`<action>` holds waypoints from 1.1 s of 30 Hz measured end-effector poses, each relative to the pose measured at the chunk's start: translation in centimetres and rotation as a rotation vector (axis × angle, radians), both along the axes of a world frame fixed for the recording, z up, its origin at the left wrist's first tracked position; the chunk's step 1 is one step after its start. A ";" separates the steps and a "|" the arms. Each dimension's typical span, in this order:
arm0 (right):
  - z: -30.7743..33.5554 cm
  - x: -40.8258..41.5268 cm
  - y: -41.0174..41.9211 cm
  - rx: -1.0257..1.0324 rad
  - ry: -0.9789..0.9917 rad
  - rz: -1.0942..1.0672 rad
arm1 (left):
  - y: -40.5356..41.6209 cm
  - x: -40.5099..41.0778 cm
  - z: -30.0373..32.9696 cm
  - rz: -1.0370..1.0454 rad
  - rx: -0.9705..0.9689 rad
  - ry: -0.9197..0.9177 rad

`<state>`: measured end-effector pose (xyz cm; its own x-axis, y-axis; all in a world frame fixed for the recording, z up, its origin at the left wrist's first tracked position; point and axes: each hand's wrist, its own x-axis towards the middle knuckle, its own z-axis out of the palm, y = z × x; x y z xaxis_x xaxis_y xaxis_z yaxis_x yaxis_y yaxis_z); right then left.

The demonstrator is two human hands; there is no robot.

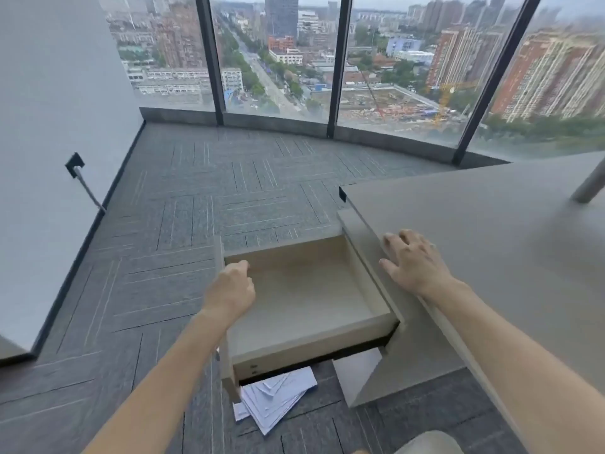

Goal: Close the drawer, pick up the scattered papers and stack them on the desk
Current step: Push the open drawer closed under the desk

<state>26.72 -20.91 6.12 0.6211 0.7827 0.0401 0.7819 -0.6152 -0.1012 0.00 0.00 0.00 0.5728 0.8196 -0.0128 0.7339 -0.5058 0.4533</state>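
Drawer [304, 290] stands pulled well out of the desk [474, 244], empty inside as far as I can see. It sticks out to my left from the desk's side, so its sliding axis runs left to right across the view; closing it means a push rightward, toward the desk body.

Left hand [230, 290] sits at the drawer's front panel, the far-left edge, fingers curled over the rim. I read it as a loose grip on that panel, though the fingertips are partly hidden. Right hand [414, 260] lies flat and spread on the desk top, just beside the drawer opening, holding nothing.

Left hand is clearly the nearer one for the push; it is already on the face that must travel. Right hand looks like a brace.

Papers [275, 399] lie in a fanned heap on the carpet [196, 191], below the drawer's near corner and partly under it. Desk top shows no sheets yet. My judgement: step one, drawer closing, not yet done; papers come after.
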 end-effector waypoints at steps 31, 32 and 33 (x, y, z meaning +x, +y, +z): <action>-1.4 2.7 4.2 -0.054 -0.013 0.023 | 2.4 2.1 -7.0 0.385 -0.629 -0.549; -1.3 2.6 4.1 -0.057 -0.012 0.022 | 2.1 2.6 -6.8 0.388 -0.651 -0.584; -1.2 2.7 4.1 -0.065 -0.009 0.023 | 1.9 3.0 -6.7 0.396 -0.675 -0.615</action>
<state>29.39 -16.80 4.95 0.6026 0.7980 -0.0053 0.7967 -0.6019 -0.0546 3.00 1.92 -6.67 0.3228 0.8835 -0.3394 0.3351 0.2287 0.9140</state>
